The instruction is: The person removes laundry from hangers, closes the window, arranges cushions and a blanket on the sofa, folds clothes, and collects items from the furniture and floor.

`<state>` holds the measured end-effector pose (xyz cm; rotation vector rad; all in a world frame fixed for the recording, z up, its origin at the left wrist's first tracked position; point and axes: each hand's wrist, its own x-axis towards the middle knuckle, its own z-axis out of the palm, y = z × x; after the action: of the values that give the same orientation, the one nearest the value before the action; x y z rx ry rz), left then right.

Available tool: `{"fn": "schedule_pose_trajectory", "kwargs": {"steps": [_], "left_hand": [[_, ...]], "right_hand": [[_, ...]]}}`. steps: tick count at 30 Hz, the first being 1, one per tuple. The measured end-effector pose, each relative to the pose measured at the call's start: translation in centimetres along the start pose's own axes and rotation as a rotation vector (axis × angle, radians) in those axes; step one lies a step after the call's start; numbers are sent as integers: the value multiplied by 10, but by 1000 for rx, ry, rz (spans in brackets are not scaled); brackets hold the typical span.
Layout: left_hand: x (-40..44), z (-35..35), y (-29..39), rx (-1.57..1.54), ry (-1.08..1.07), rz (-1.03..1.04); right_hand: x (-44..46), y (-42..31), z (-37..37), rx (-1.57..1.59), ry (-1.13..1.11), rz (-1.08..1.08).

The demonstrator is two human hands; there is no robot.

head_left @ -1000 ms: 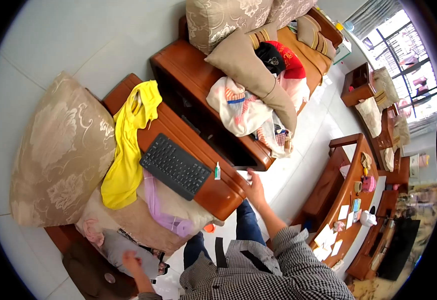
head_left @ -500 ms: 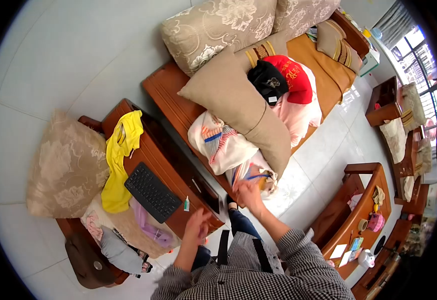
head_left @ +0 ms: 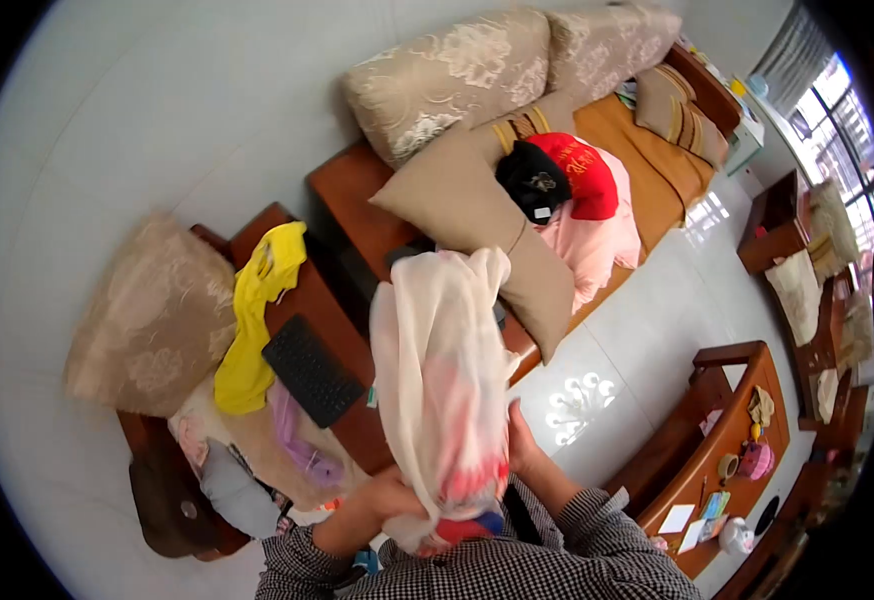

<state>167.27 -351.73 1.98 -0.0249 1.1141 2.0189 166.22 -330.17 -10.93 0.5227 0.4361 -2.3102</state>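
A thin white scarf [head_left: 437,370] with red and blue print hangs bunched in front of my body, lifted off the wooden seat. My left hand [head_left: 394,494] is closed on its lower left side. At its right edge is my right hand [head_left: 523,440], closed on the cloth, with part of the fingers hidden behind it. Beyond the scarf a plain beige cushion [head_left: 477,215] lies on the sofa. A black keyboard [head_left: 312,370] rests on the wooden surface to the left, partly overlapped by a lilac cloth [head_left: 295,435].
A yellow garment [head_left: 252,330] drapes over the left wooden seat, beside a large floral cushion [head_left: 157,320]. Black cloth [head_left: 534,182], red cloth [head_left: 582,178] and pink cloth [head_left: 597,245] lie on the sofa. A wooden table [head_left: 732,420] with small items stands at right.
The scarf was lying on the seat beneath the beige cushion's edge; now both hands hold it up close to my body. My left hand, earlier empty, has closed on it.
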Motion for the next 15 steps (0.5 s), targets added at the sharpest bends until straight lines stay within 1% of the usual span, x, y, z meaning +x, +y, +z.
{"fn": "schedule_pose_trajectory", "kwargs": {"steps": [1, 2, 3, 4, 5, 6, 7, 8, 10, 11, 12, 14, 15], "left_hand": [[-15, 25, 7, -61, 125, -297], [-27, 29, -15, -25, 107, -254], [-42, 26, -52, 16, 89, -207], [-59, 24, -78, 56, 75, -164], [-79, 22, -85, -29, 147, -179], [-105, 15, -85, -119, 236, -295], [-132, 9, -96, -119, 267, -259], [-158, 8, -112, -121, 296, -218], [-199, 20, -141, 214, 330, -17], [-217, 24, -157, 386, 346, 78], [-236, 24, -180, 401, 395, 75], [-268, 15, -224, 437, 499, 66], [-284, 25, -225, 247, 603, 72]], "right_hand": [[6, -2, 47, 47, 65, -99], [20, 6, 63, -39, 66, -129], [29, 14, 78, -128, 62, -162], [28, 21, 105, -162, 40, -99], [18, 27, 138, -196, 19, -35], [10, 39, 160, -237, -3, 33], [9, 51, 157, -313, -147, 51], [6, 61, 156, -433, -225, -7], [1, 77, 152, -658, -385, -137], [6, 86, 147, -386, -346, -112], [-8, 90, 172, -14, -428, 11], [-20, 117, 201, -42, -364, 37], [-24, 139, 209, -207, -382, -34]]}}
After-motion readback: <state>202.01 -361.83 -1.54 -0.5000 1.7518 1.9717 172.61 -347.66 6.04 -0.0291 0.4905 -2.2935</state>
